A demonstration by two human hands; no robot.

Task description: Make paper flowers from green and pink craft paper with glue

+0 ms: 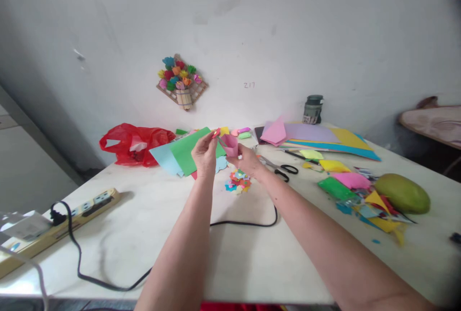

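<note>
My left hand (204, 154) pinches a small red paper flower (216, 133), raised over the middle of the table. Close beside it, my right hand (248, 161) grips a pink paper cone (230, 145) with its opening turned up toward the flower. A thin green strip, perhaps a stem, shows between flower and cone; I cannot tell if it goes inside. Beneath the hands lies a small pile of colourful paper flowers (239, 181). Scissors with black handles (284, 172) rest just right of my right hand.
Coloured paper sheets (187, 150) and a red plastic bag (139, 144) lie at the back left. More sheets (313, 133) and a dark jar (312, 109) stand back right. Clay packets (349, 180), scraps and a green mango-like fruit (402, 193) are right; a power strip (90, 208) with a black cord is left.
</note>
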